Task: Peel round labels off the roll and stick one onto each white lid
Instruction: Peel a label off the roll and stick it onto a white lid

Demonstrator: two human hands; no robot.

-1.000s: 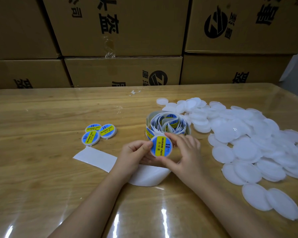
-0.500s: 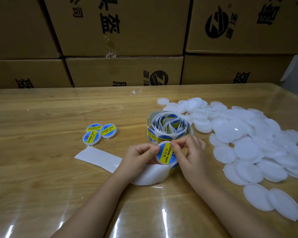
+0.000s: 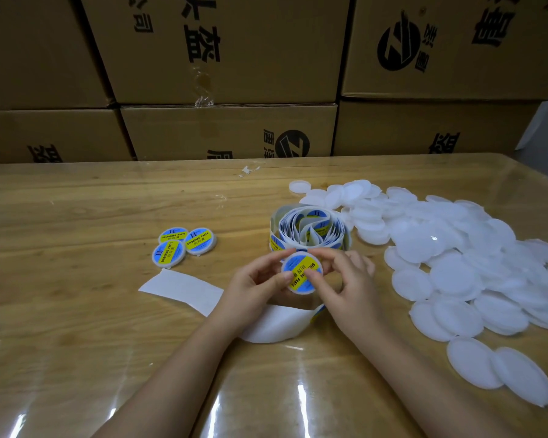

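Observation:
A white lid (image 3: pixel 301 272) with a blue and yellow round label on it is held above the table between both hands. My left hand (image 3: pixel 253 289) grips its left rim, thumb on the label. My right hand (image 3: pixel 345 284) holds the right rim, with its thumb pressing on the label's face. Just behind them stands the loose label roll (image 3: pixel 309 230). Its empty white backing strip (image 3: pixel 184 290) runs left under my hands. Three labelled lids (image 3: pixel 184 246) lie together to the left. A big heap of plain white lids (image 3: pixel 456 263) spreads over the right side.
Stacked cardboard boxes (image 3: pixel 228 131) form a wall along the table's far edge. The wooden table (image 3: pixel 76 327) has a glossy clear cover. A small scrap of white paper (image 3: pixel 249 170) lies near the far edge.
The label has gone from hanging between my fingertips in front of the roll to lying flat on a lid held in both hands; my thumbs now press on it.

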